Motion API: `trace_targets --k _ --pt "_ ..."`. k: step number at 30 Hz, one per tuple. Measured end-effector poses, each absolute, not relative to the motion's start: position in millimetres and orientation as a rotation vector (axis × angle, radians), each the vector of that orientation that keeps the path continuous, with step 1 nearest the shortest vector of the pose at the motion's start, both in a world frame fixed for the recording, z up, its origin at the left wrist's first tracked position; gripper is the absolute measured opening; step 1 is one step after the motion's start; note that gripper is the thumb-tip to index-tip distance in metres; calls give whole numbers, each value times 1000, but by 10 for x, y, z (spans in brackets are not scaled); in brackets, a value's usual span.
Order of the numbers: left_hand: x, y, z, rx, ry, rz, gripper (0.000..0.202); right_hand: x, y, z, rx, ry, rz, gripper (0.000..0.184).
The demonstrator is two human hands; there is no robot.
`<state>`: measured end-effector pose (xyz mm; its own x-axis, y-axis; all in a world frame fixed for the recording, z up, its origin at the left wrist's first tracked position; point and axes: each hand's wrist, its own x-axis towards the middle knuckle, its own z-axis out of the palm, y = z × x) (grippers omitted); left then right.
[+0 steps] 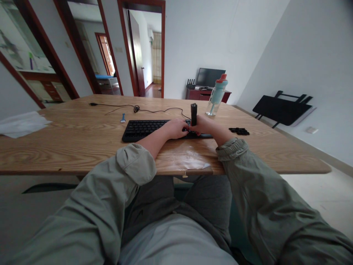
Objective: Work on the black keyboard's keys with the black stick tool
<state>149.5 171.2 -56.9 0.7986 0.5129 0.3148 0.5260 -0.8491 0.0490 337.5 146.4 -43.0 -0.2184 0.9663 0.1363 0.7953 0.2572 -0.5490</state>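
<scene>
A black keyboard (143, 129) lies flat near the front of the wooden table. My left hand (175, 129) rests over its right part, fingers bent and closed near the keys; what they pinch, if anything, is hidden. Wrapped round an upright tool with a thick black handle (193, 113) is my right hand (203, 126), at the keyboard's right end. The handle's top sticks up above the fist, and its lower end is hidden by my fingers. Right of that hand lies a small pile of black pieces (239, 131), which look like loose keycaps.
Behind the keyboard runs a black cable (154, 110) across the wooden table (82, 147). A small blue and white item (122, 118) lies at the keyboard's back left. A clear bottle with a red lid (217, 95) stands behind my right hand. White sheeting (22, 124) covers the left edge.
</scene>
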Motion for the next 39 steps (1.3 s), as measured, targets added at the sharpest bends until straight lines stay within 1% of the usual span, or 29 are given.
trace_targets --k 10,12,16,19,22,32,35,39 --pt "1487 1726 -580 -2972 -822 -509 29 3266 1438 -325 -1827 -2200 291 16" --pt "1486 1731 -579 -2961 -823 -483 29 3280 1431 -331 -1814 -2175 341 16" --pt "1490 1732 -575 -2942 -824 -458 32 3389 1411 -379 -1632 -2037 568 13" --pt "1495 1729 -571 -2940 -845 -441 32 3466 1401 -416 -1555 -1888 692 19" --pt "1496 1727 -570 -2949 -848 -453 31 3491 1399 -432 -1581 -1799 766 23" --pt "1501 1705 -547 -2961 -851 -451 30 3471 1395 -450 -1504 -1654 877 32" --pt "1497 1694 -538 -2956 -867 -436 30 3449 1399 -451 -1553 -1698 817 30" --pt "1499 1667 -529 -2955 -895 -431 28 3410 1395 -445 -1596 -1789 722 23"
